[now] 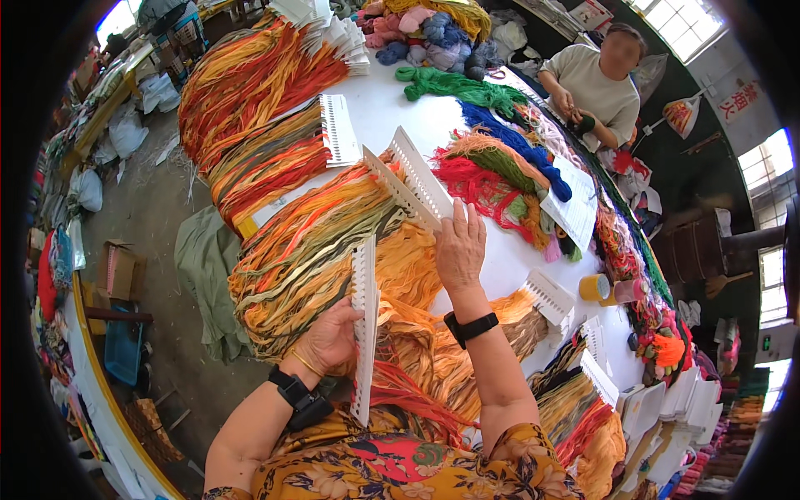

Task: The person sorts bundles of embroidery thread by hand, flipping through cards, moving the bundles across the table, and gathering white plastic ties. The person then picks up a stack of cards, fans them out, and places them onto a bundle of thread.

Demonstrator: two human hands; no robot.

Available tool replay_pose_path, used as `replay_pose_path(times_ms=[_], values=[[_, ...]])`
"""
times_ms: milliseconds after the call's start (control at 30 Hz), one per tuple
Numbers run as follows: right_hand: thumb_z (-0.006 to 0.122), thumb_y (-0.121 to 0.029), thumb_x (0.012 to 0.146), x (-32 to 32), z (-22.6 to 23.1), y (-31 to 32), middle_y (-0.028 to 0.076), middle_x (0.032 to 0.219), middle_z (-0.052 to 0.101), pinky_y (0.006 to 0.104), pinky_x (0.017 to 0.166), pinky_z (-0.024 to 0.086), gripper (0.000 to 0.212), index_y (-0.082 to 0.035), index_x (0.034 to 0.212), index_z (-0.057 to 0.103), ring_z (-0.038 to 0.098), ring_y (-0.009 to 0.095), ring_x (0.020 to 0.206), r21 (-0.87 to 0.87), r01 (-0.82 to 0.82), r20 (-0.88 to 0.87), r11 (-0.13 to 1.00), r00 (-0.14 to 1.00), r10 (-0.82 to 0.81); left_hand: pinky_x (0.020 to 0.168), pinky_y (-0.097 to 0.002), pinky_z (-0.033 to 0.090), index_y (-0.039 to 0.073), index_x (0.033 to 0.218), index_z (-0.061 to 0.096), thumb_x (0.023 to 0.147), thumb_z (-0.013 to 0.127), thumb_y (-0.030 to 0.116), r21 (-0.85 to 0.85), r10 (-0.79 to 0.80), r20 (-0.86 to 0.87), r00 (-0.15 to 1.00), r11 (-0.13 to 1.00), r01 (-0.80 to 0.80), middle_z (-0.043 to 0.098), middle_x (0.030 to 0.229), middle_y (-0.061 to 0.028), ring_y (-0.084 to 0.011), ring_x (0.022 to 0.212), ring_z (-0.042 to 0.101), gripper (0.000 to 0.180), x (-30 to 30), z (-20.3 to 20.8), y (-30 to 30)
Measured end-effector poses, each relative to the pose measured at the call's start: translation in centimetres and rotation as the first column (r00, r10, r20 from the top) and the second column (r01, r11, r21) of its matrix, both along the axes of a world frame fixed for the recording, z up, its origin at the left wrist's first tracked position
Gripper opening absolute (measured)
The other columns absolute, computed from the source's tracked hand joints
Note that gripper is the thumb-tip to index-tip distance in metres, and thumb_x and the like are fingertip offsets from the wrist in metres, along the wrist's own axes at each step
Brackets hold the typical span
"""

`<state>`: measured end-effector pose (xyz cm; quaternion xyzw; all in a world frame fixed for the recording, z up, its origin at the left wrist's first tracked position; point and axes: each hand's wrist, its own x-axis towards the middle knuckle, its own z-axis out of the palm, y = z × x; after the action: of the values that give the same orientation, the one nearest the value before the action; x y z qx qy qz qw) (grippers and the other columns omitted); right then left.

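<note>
My left hand (332, 336) is closed on the edge of a long white punched thread card (364, 287), which stands upright in front of me. My right hand (461, 247) has its fingers stretched out against the near end of another white punched card (422, 179). A second white strip leans beside that card. Orange, olive and cream embroidery threads (312, 258) hang from the cards and spread over the table to the left. Beneath my forearms lie more orange threads (417, 333). My right thumb is partly hidden by the hand.
Bundled threads on cards (258, 92) lie at the far left of the white table (379, 104). Colored yarn skeins (500, 158) and a paper sheet (573, 204) lie right, near a yellow thread spool (593, 287). Across the table a person (596, 87) handles dark yarn.
</note>
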<state>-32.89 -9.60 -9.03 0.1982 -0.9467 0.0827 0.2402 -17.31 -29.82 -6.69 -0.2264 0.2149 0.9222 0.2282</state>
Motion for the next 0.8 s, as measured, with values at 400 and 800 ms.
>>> replay_pose_path(times_ms=[400,800], values=[[0.059,-0.017,0.084,0.4,-1.0,0.4,0.012,0.140,0.039,0.0445,0.111,0.020,0.020,-0.005,0.099,0.055,0.028,0.034,0.135,0.002,0.034,-0.051,0.999,0.998,-0.034,0.087,-0.0362,0.049,0.006,0.114,0.050,0.085,0.050,-0.001,0.052,-0.026,-0.022,0.999,0.998,0.027,0.061,0.103,-0.0061,-0.0199,0.096,0.060,0.030,0.1,-0.2,0.2],[0.061,-0.021,0.078,-0.6,0.4,-0.1,0.015,0.128,0.051,0.0577,0.110,0.010,0.026,-0.008,0.100,0.056,0.032,0.036,0.132,-0.017,0.099,-0.027,0.995,0.995,-0.100,0.078,-0.0394,0.051,0.006,0.117,0.051,0.084,0.054,0.009,0.063,-0.089,-0.054,0.995,0.994,0.093,0.060,0.107,-0.0081,-0.0240,0.096,0.059,0.033,-0.3,0.2,-0.3]])
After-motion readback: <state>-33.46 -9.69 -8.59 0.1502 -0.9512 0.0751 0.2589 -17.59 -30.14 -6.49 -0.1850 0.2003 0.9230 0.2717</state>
